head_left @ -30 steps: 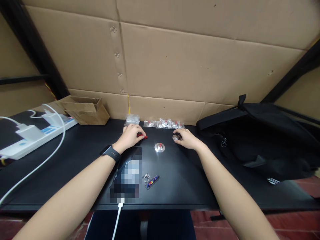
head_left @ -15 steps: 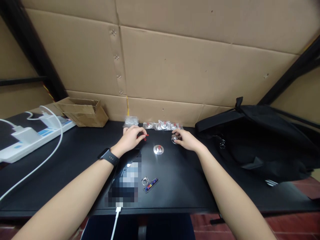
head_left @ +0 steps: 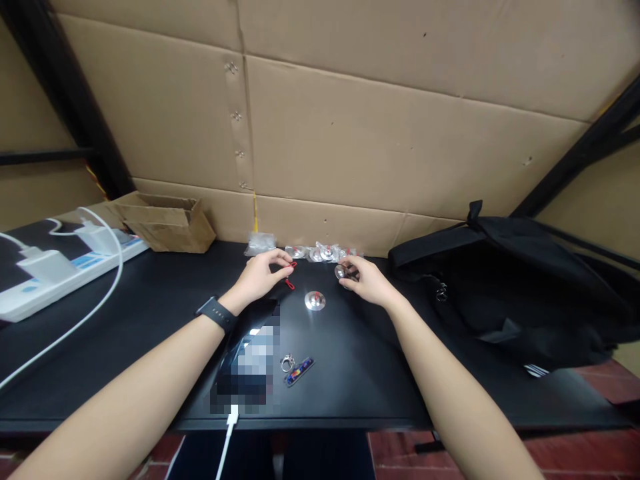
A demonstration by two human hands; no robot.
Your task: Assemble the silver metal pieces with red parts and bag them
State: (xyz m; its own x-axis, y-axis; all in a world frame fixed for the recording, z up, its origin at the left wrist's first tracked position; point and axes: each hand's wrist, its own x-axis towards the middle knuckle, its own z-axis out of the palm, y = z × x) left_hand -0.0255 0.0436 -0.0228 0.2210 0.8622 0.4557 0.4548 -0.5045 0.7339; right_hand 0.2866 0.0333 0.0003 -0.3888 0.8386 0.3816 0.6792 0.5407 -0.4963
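A red cord (head_left: pixel 290 285) with a small loop hangs from the pinched fingers of my left hand (head_left: pixel 265 273), which is closed on it above the black table. My right hand (head_left: pixel 369 281) grips a small silver metal cymbal (head_left: pixel 341 272) by its edge, tilted up off the table. Between the hands lies another silver cymbal (head_left: pixel 315 301), flat, with a red cord at its centre. Behind them, against the cardboard wall, is a row of cymbals in clear plastic bags (head_left: pixel 327 253). A clear plastic bag (head_left: pixel 261 243) lies beyond my left hand.
A phone (head_left: pixel 247 363) on a white cable and a keychain (head_left: pixel 299 371) lie near the front edge. Left are an open cardboard box (head_left: pixel 173 230) and a white power strip (head_left: pixel 65 283) with chargers. A black backpack (head_left: pixel 515 287) fills the right.
My left hand has lifted the red cord a little, so more of it shows. My right hand has moved slightly left and turned the cymbal up on its edge.
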